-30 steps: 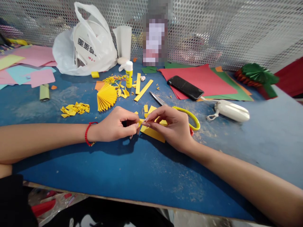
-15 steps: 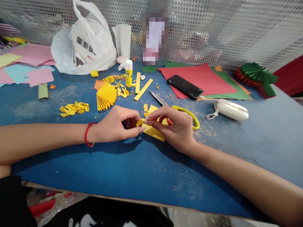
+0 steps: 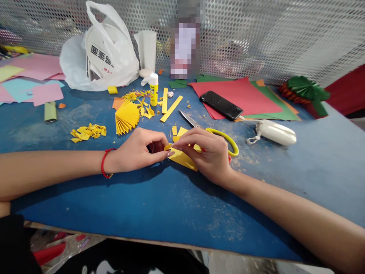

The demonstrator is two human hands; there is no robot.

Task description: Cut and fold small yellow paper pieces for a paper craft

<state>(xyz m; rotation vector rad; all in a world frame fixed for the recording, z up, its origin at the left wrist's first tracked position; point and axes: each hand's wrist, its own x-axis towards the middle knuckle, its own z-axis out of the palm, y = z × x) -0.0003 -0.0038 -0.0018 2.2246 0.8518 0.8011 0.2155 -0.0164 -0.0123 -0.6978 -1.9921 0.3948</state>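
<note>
Between my two hands is a small folded piece of yellow paper (image 3: 168,147). My left hand (image 3: 142,149) pinches it from the left with thumb and forefinger. From the other side my right hand (image 3: 205,151) grips it with its fingertips. Under my right hand lies a flat yellow paper sheet (image 3: 184,160) on the blue table. Scissors (image 3: 226,139) with yellow handles rest just behind that hand, partly covered by it. A pleated yellow paper fan (image 3: 126,118) and a heap of small folded yellow pieces (image 3: 89,132) lie beyond my left hand.
A glue stick (image 3: 154,90) stands upright near yellow paper strips (image 3: 171,109). Further back are a white plastic bag (image 3: 125,64) and red paper sheets (image 3: 256,97) with a black phone (image 3: 221,105) on them. A white case (image 3: 276,132) lies at right on the blue table (image 3: 137,213).
My fingers have shifted slightly around the small yellow piece, and less of it shows between them. The whole view has moved a little; the other things lie as before.
</note>
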